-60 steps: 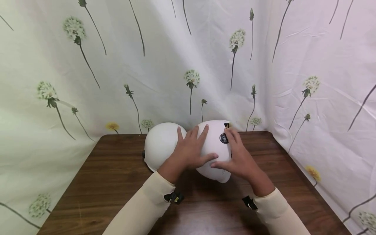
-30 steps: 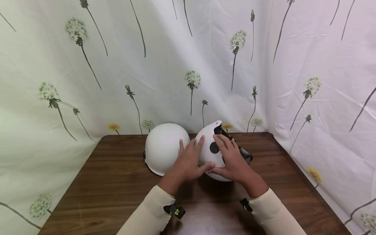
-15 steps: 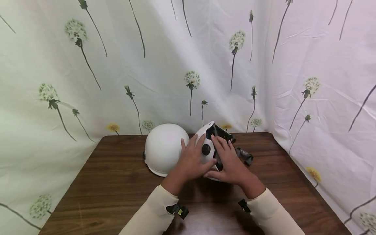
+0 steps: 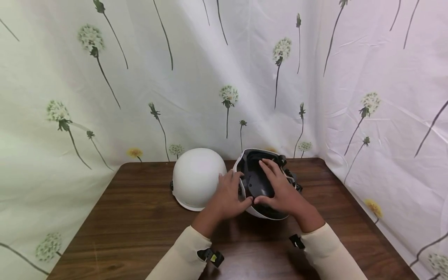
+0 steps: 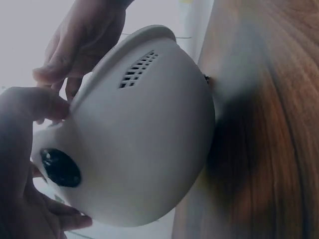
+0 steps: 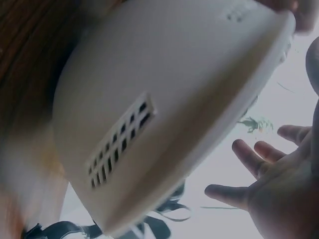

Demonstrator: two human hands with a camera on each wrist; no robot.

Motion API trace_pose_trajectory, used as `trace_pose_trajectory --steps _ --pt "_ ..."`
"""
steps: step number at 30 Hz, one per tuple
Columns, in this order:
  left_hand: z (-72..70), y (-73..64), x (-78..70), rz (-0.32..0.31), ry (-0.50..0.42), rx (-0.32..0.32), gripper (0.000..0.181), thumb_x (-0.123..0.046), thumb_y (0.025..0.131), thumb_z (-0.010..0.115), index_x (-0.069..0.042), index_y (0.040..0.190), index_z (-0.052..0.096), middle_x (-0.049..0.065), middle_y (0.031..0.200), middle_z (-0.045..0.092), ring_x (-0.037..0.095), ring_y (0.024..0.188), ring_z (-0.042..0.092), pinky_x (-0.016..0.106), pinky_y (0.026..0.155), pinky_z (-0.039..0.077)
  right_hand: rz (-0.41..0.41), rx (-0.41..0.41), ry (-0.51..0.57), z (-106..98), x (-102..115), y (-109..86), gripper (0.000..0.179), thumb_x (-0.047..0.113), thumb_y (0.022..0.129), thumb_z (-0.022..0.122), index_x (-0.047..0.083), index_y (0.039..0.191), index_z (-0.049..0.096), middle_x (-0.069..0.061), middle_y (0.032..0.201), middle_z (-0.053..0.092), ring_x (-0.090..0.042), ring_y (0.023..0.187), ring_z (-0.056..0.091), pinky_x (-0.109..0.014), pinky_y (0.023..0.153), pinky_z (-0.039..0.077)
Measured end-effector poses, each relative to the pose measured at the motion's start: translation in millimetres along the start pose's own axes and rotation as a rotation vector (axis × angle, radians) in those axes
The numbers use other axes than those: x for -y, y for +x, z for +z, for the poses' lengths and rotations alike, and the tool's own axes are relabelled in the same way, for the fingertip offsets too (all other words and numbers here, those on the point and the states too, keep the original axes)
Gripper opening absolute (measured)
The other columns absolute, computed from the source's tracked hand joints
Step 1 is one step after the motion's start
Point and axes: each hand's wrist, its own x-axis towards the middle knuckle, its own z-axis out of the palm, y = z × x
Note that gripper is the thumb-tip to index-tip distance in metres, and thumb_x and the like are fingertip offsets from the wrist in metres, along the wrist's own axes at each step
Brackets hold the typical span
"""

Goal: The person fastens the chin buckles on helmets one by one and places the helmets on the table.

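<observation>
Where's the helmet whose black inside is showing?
In the head view, the tilted helmet sits right of the crown-up helmet, with the left hand at its left edge.

Flowered cloth [image 4: 196, 97] hangs behind a brown table [image 4: 140, 221].

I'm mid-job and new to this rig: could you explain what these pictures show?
No machine: a person works bare-handed, so "grip" just means hand. The wide view is taken from the head, the close ones from each wrist. On the wooden table stands a white helmet, dome up; beside it, a second helmet lies tilted, hollow side up. The left grip touches the second helmet's edge; the right grip hovers, fingers spread, over its hollow. Neither clearly clasps anything.
</observation>
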Motion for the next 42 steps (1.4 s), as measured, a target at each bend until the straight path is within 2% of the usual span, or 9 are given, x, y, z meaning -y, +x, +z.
trace_pose_trajectory --steps 3,9,16,21,25,29,34,38,42 --pt "3.6 -0.3 -0.6 -0.024 0.008 0.047 0.075 -0.043 0.094 0.074 -0.004 0.153 0.047 0.031 0.163 0.043 0.052 0.153 0.044 0.073 0.132 0.022 0.03 0.012 0.007 -2.2 -2.6 -1.1 0.117 0.041 0.086 0.092 0.013 0.175 0.022 -0.019 0.179 0.02 -0.048 0.162 0.032 -0.069 0.117 0.046" --pt "6.3 -0.8 -0.6 -0.109 -0.013 0.109 0.082 -0.046 0.099 0.07 -0.009 0.165 0.039 0.033 0.176 0.024 0.063 0.161 0.025 0.069 0.134 0.02 0.065 0.045 0.02 -3.0 -6.2 -1.8 0.111 0.045 0.089 0.088 0.015 0.175 0.025 -0.019 0.18 0.018 -0.05 0.163 0.029 -0.071 0.117 0.046" --pt "7.8 2.5 5.0 -0.06 0.006 0.07 0.081 -0.04 0.097 0.068 -0.009 0.166 0.04 0.033 0.176 0.019 0.057 0.164 0.021 0.069 0.135 0.014 0.082 0.029 0.009 -6.5 -10.8 -5.2 0.107 0.043 0.091 0.087 0.012 0.174 0.028 -0.022 0.18 0.018 -0.051 0.163 0.028 -0.072 0.117 0.045" --pt "7.2 3.4 4.7 -0.065 0.007 0.045 0.077 -0.037 0.097 0.068 -0.01 0.165 0.043 0.031 0.177 0.016 0.052 0.164 0.02 0.069 0.134 0.016 0.099 -0.006 -0.017 -8.8 -12.9 -5.9 0.105 0.037 0.091 0.089 0.01 0.173 0.03 -0.021 0.179 0.02 -0.048 0.16 0.034 -0.07 0.117 0.046" --pt "6.1 5.2 1.3 -0.06 0.042 0.021 0.075 -0.035 0.096 0.069 -0.012 0.164 0.047 0.028 0.175 0.021 0.048 0.161 0.022 0.068 0.133 0.021 0.099 -0.038 -0.047 -11.0 -13.5 -5.3 0.103 0.034 0.092 0.089 0.009 0.173 0.03 -0.023 0.178 0.023 -0.049 0.159 0.035 -0.071 0.117 0.045" --pt "4.6 9.4 -3.1 -0.034 0.125 0.008 0.073 -0.034 0.096 0.069 -0.012 0.162 0.05 0.025 0.169 0.033 0.045 0.158 0.027 0.07 0.133 0.017 0.12 -0.063 -0.056 -14.4 -14.5 -5.2 0.102 0.032 0.095 0.087 0.01 0.174 0.027 -0.025 0.177 0.023 -0.052 0.16 0.031 -0.074 0.117 0.043" --pt "3.3 15.9 -9.8 -0.036 0.214 0.041 0.07 -0.041 0.099 0.067 -0.013 0.162 0.051 0.023 0.161 0.046 0.042 0.154 0.032 0.07 0.135 0.014 0.124 -0.121 -0.046 -18.1 -17.5 -5.9 0.099 0.027 0.096 0.086 0.006 0.173 0.028 -0.027 0.175 0.025 -0.05 0.159 0.032 -0.072 0.117 0.044" --pt "3.6 19.5 -13.2 -0.07 0.267 0.072 0.071 -0.047 0.102 0.064 -0.013 0.163 0.05 0.023 0.16 0.049 0.043 0.154 0.034 0.07 0.135 0.014 0.09 -0.19 -0.061 -21.1 -20.1 -5.4 0.094 0.023 0.094 0.088 0.0 0.168 0.036 -0.028 0.17 0.033 -0.048 0.154 0.034 -0.072 0.117 0.041" --pt "4.4 22.4 -13.9 -0.081 0.306 0.088 0.074 -0.05 0.103 0.064 -0.012 0.164 0.048 0.023 0.159 0.051 0.044 0.154 0.036 0.071 0.134 0.015 0.093 -0.247 -0.079 -26.4 -23.6 -5.4 0.091 0.023 0.093 0.09 -0.001 0.165 0.041 -0.027 0.165 0.04 -0.048 0.15 0.037 -0.072 0.116 0.039"
